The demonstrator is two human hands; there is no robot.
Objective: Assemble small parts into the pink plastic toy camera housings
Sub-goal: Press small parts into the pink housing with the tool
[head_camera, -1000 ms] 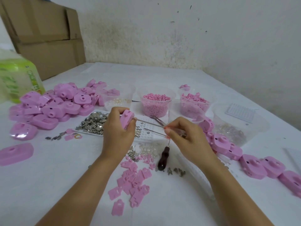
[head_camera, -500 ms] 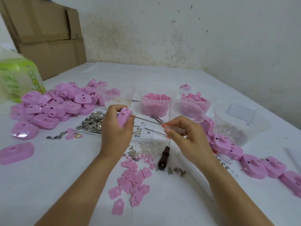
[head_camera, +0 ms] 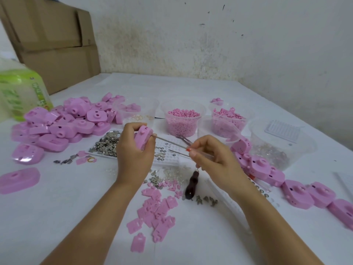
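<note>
The left hand [head_camera: 133,155] is holding a pink housing [head_camera: 142,137] up above the table [head_camera: 191,87], near its middle, with the fingers [head_camera: 131,127] curling over the top and clamping the housing on edge against the palm; the right hand [head_camera: 214,163] is pinching a thin metal tool [head_camera: 172,143] by its clear handle, thumb and forefinger pressing together on it and the other fingers curling under; the tool is slanting up and left, its tip touching the housing's right side; a second thin rod is running just below it toward the same hand, and I cannot tell whether it is being held. A pile [head_camera: 63,127] of pink housings is lying at far left, and a row [head_camera: 298,192] of them is trailing off at right; two tubs [head_camera: 181,121] of small pink parts are standing behind the hands, beside a larger clear tub [head_camera: 282,148]; a white tray [head_camera: 172,158] with metal rings is sitting under the hands; flat pink plates [head_camera: 158,213] are lying scattered between the forearms, with a dark-handled awl [head_camera: 191,186] just beside them; boxes [head_camera: 53,41] and a green bottle [head_camera: 21,92] are standing at back left.
</note>
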